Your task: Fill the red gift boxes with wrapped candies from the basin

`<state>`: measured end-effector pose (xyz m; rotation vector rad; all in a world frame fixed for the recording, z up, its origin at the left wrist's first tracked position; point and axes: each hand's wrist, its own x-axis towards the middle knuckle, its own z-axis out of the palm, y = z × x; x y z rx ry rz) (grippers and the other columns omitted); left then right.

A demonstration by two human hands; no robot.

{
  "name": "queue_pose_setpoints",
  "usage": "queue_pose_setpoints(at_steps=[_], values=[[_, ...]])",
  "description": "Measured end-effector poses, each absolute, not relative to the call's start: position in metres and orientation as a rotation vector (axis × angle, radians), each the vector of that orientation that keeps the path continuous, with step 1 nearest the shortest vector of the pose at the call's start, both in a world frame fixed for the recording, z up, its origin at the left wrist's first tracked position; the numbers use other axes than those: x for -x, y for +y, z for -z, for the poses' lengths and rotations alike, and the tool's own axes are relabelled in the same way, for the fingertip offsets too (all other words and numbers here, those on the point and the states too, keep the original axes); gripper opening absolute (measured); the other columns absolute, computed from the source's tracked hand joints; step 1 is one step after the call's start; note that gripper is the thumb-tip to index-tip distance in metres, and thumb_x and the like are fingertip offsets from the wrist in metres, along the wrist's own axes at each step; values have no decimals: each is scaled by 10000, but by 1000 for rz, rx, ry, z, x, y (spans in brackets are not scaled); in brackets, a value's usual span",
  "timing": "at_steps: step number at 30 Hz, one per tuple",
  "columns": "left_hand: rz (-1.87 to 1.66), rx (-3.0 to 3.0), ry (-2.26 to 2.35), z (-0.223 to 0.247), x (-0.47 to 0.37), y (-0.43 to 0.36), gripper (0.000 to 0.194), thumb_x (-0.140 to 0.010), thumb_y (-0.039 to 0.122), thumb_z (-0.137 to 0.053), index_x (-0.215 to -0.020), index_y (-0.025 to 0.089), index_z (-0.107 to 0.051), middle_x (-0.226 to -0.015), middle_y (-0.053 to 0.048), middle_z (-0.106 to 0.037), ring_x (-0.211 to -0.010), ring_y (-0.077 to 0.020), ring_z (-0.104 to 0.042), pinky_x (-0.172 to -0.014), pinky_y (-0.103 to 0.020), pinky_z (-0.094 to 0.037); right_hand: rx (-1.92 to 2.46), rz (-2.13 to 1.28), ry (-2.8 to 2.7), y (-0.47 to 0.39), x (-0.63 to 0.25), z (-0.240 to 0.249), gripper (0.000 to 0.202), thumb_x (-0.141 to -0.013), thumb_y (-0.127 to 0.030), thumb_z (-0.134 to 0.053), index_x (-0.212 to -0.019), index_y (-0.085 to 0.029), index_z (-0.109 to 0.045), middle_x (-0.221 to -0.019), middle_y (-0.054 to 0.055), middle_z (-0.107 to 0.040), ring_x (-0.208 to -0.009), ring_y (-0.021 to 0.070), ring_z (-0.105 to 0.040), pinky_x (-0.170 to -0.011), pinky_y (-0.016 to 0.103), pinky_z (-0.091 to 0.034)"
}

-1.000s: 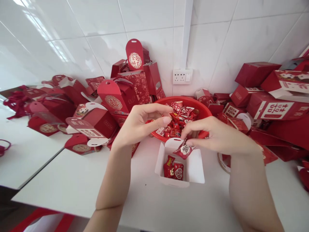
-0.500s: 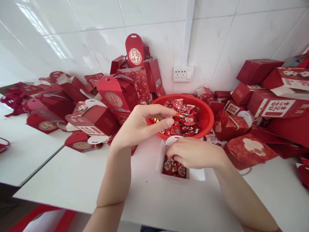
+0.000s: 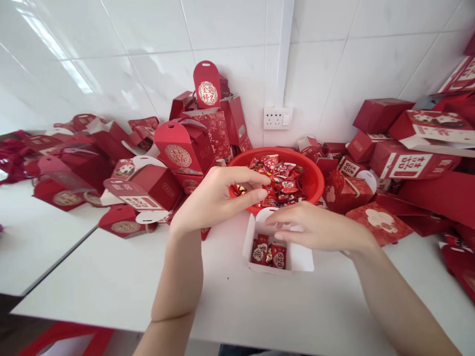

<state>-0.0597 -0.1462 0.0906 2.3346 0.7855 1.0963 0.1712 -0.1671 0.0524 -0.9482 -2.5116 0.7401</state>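
We have our left hand (image 3: 215, 198) at the near rim of the basket (image 3: 315, 170), thumb and forefinger closing toward each other over the sweets (image 3: 282, 180). We cannot tell whether a sweet sits in that grip: the fingertips come close together at the 9 o'clock side of the heap, but nothing red shows clearly between them. Our right hand (image 3: 319, 228) hovers flat over the box (image 3: 302, 257), fingers spread and loose, holding nothing that we can see.

To do this well, we judge it best to pinch one wrapper by its crimped end rather than dig into the heap, so the rest stay put and the light basket does not slide. The right hand would do best to steady the box by its far flap, since the thin card looks easy to tip or push along the surface (image 3: 111, 277). Dropping each sweet toward the bare 3 o'clock half of the box would keep the fill even.

The box is small, white inside, open at the top, with a rounded flap standing at its 12 o'clock edge. It sits just at 6 o'clock of the basket, nearly touching it. A few wrapped sweets (image 3: 267, 253) lie in its 9 o'clock half, red foil with white and gold print. The basket is round, red plastic, heaped with the same sweets.

Red gift boxes (image 3: 181, 146) crowd the wall from 9 o'clock round to 3 o'clock, and a socket (image 3: 277, 117) sits on the tiles at 12 o'clock.
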Motion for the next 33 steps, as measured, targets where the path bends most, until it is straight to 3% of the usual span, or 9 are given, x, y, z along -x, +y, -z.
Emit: queue_pose_setpoints(at_steps=[4,10,15,18,21,26,29,33], values=[[-1081,-2420,835,-91,60,-148,190,-887,263,-691,-1025,200,-807,-908,-50,-803,-801,-186,-732,-737,-246,-583,1044,-677,-2074,-183,-201,-39,138,-926,-294,-642,-955,-223,-757,-970,53,-784,-883,213,-732,-813,324,-570],[-1031,-2456,822,-89,53,-147,145,-874,259,-688,-944,210,-806,-884,-43,-800,-752,-174,-719,-682,-233,-550,1099,-562,-1648,-204,-219,23,190,-850,-416,-740,-847,-228,-714,-796,42,-745,-731,212,-704,-689,325,-584],[-777,-2477,838,-77,65,-150,165,-897,254,-648,-823,187,-779,-778,-29,-767,-666,-146,-672,-638,-209,-510,974,-586,-1602,-210,-211,45,144,-861,-380,-742,-836,-241,-714,-836,57,-746,-783,226,-713,-729,340,-601],[-698,-2426,900,-56,83,-159,198,-937,281,-613,-879,188,-777,-806,-43,-765,-689,-152,-675,-636,-209,-508,923,-553,-1636,-214,-204,49,90,-897,-331,-709,-944,-266,-749,-989,80,-767,-946,248,-730,-848,375,-602],[-854,-2311,859,-29,93,-173,169,-944,287,-634,-956,184,-767,-903,-82,-772,-805,-180,-701,-738,-246,-544,916,-568,-1718,-219,-200,56,230,-931,-321,-667,-1146,-316,-750,-1229,100,-724,-1155,270,-689,-990,424,-568],[-938,-2206,818,5,81,-194,214,-942,294,-659,-1110,195,-748,-1084,-133,-764,-995,-236,-715,-890,-342,-569,967,-600,-1890,-227,-195,67,447,-946,-388,-648,-1390,-337,-639,-1595,116,-452,-1435,327,-483,-1137,516,-462],[-883,-2183,801,15,75,-198,258,-941,361,-661,-1129,209,-750,-1192,-147,-727,-1089,-256,-692,-961,-381,-555,1020,-603,-1973,-229,-192,75,494,-970,-419,-610,-1453,-320,-586,-1692,110,-275,-1510,356,-366,-1178,556,-398],[-811,-2180,778,21,78,-196,460,-856,546,-724,-1163,205,-747,-1268,-155,-680,-1186,-296,-644,-1041,-432,-515,1015,-552,-2027,-230,-188,84,481,-1020,-403,-521,-1489,-295,-545,-1714,102,-205,-1523,332,-347,-1194,528,-387]])
